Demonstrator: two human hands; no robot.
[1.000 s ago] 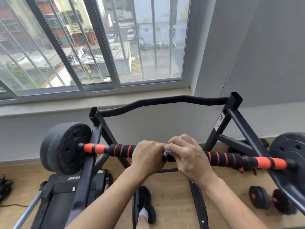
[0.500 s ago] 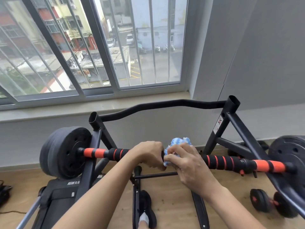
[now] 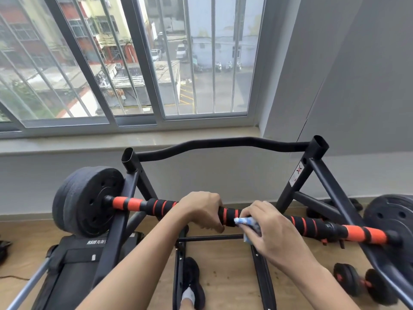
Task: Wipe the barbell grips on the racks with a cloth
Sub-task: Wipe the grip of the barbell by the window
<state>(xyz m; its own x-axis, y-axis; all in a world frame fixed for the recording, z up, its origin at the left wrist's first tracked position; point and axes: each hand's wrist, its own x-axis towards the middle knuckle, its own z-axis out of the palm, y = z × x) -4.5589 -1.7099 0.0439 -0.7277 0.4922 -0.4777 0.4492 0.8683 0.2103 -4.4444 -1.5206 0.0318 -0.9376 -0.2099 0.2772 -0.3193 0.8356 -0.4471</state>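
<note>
Now we curl our left hand (image 3: 201, 210) round the barbell grip (image 3: 228, 217), which lies across the black rack (image 3: 297, 189) at mid-bar. Just beside it, our right hand (image 3: 271, 231) clutches the blue-and-white cloth (image 3: 244, 221) against the grip's striped foam.
</note>
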